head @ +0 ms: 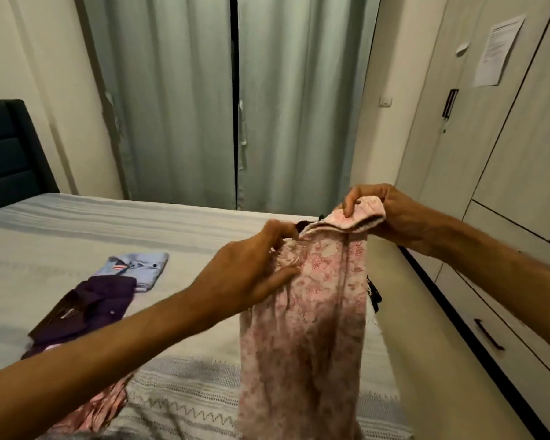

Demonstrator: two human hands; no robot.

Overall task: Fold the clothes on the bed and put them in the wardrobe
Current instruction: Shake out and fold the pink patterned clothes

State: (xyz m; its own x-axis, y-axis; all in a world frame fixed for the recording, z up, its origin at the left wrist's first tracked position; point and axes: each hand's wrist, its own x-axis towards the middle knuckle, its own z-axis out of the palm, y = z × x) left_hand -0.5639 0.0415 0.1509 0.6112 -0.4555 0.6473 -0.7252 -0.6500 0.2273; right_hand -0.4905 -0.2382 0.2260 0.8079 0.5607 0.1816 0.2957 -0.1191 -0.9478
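Note:
A pink floral garment [311, 325] hangs in the air above the bed [61, 236], held up by both hands. My right hand [391, 214] grips its bunched top edge at the upper right. My left hand [251, 271] pinches the cloth just below and to the left of that edge. A folded light blue shirt [140, 268] lies on the bed, and a folded dark purple shirt [86, 309] lies in front of it. The wardrobe [489, 154] stands along the right, its doors closed.
Another pink patterned cloth [99, 408] lies under my left forearm at the bed's near edge. A dark item [373, 290] shows behind the held garment. Grey-green curtains [235, 100] hang beyond the bed. A narrow floor strip [426, 360] separates bed and wardrobe drawers.

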